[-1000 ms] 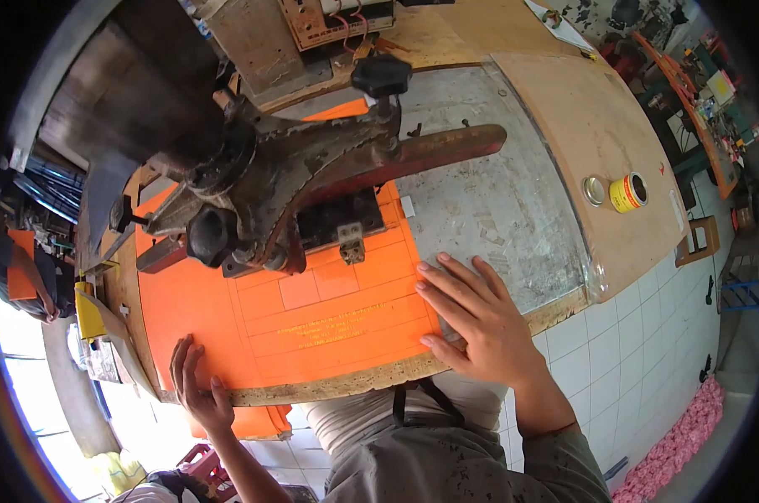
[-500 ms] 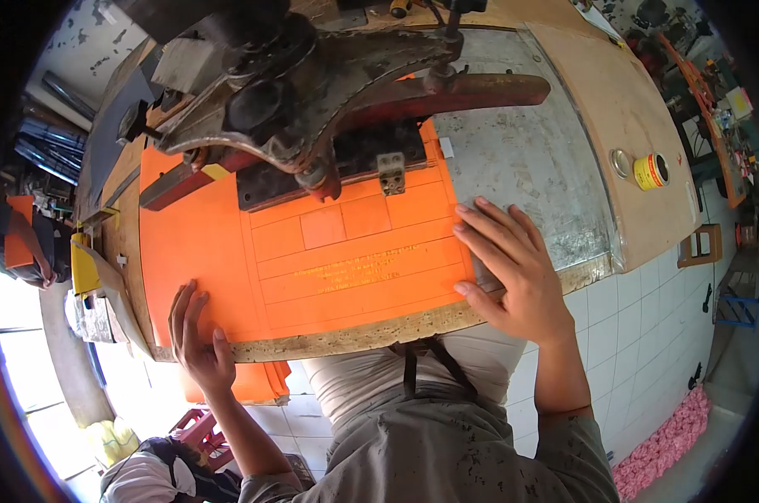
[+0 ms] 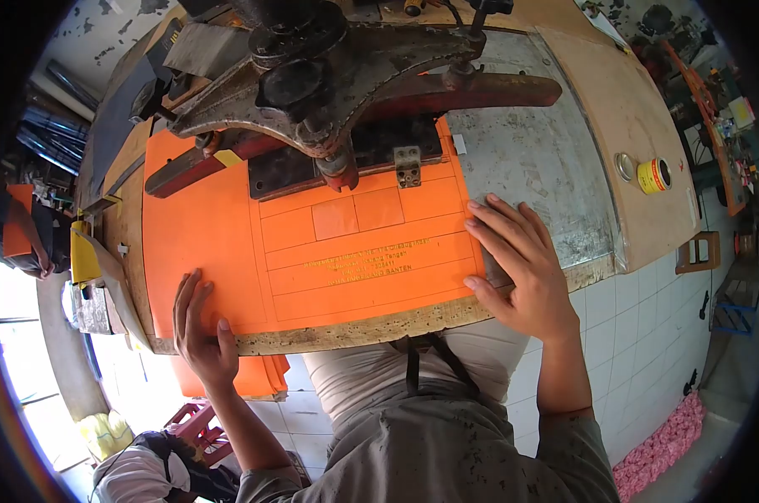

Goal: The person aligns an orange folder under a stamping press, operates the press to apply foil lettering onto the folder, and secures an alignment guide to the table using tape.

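Note:
A large orange sheet of card [image 3: 203, 226] lies flat on the worktable, with ruled lines and gold lettering [image 3: 367, 264] across its right part. My left hand [image 3: 205, 331] rests on its front left edge, the fingers stretched out over the card. At the right edge my right hand [image 3: 526, 268] lies with fingers spread, the fingertips and thumb touching the card's border. Neither hand holds anything in its grasp. Above the card's far part stands a heavy metal press [image 3: 312, 101], which hides some of the card. A dark plate [image 3: 358, 149] sits beneath its red bar [image 3: 471, 90].
A grey metal plate [image 3: 538, 151] covers the table's right side. Farther right stand an open yellow tin [image 3: 652, 175] and its lid [image 3: 623, 165]. More orange sheets [image 3: 266, 375] are stacked below the front edge. Other people [image 3: 149, 469] are at the lower left and far left.
The view has shifted slightly, so press and card appear a little farther right and higher. The gold lettering looks sharper. Both hands stay at the card's edges.

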A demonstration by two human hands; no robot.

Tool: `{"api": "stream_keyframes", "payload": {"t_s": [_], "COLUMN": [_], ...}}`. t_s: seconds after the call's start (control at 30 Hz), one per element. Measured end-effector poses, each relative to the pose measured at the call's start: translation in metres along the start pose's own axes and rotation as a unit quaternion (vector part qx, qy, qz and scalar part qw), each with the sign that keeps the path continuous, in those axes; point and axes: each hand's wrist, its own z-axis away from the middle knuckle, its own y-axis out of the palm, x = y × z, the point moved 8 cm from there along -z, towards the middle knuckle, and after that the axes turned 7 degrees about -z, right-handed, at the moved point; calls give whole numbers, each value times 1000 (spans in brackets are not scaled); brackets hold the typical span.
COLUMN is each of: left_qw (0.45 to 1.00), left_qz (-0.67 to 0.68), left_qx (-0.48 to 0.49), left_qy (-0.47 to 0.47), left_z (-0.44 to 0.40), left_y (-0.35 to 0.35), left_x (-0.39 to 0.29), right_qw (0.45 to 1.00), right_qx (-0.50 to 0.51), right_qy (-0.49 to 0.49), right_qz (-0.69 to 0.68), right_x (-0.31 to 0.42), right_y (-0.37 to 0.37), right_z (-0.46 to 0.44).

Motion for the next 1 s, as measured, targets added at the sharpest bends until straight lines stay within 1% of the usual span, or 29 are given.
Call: {"api": "stream_keyframes", "payload": {"t_s": [0.83,0.93,1.0], "left_qw": [1000,1000,1000], "left_qz": [6,14,8], "left_qx": [-2,-9,-4], "left_qy": [-2,-4,0], "left_z": [-2,-3,-3], "left_y": [-1,-2,-2], "left_x": [-2,-3,-4], "right_qw": [1000,1000,999], "right_qx": [-5,-11,-42], "right_qy": [9,9,0], "right_qz": [-3,-27,-15], "right_x": [0,0,-5], "right_y": [1,-2,-15], "right_z": [1,1,0]}}
